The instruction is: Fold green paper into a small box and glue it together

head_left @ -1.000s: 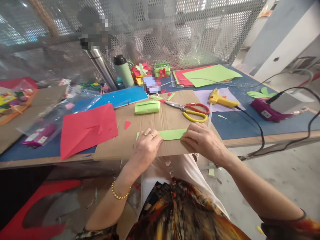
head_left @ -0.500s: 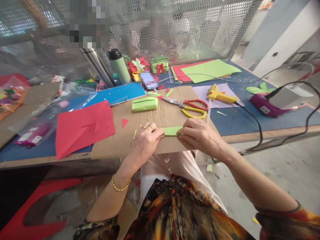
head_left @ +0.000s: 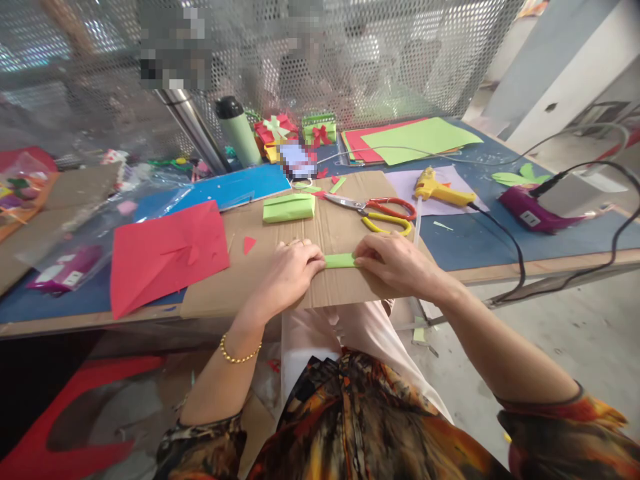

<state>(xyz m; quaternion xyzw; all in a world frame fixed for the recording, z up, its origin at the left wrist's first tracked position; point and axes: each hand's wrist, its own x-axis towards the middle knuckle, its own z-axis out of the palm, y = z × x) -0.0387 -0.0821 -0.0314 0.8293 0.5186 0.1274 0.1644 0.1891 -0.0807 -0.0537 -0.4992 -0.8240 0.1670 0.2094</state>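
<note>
A narrow strip of light green paper (head_left: 341, 261) lies over the cardboard sheet (head_left: 330, 290). My left hand (head_left: 295, 270) has its fingers closed on the strip's left part, hiding that end. At the right end, my right hand (head_left: 395, 263) pinches the paper between thumb and fingers. Beyond the hands sits a folded green paper box (head_left: 289, 208). To its right rest scissors (head_left: 370, 208) with one red and one yellow handle. A small red paper scrap (head_left: 249, 245) lies left of my left hand.
A yellow glue gun (head_left: 443, 190) rests on lilac paper at the right, its cord running to a purple power strip (head_left: 537, 210). Red paper (head_left: 170, 257) covers the left side. A green bottle (head_left: 239, 133), a phone (head_left: 297, 160) and stacked coloured paper (head_left: 420, 141) stand or lie farther back.
The green strip looks narrower and flatter between my hands. My left hand has shifted slightly, covering the strip's left end, and my right hand has turned a little.
</note>
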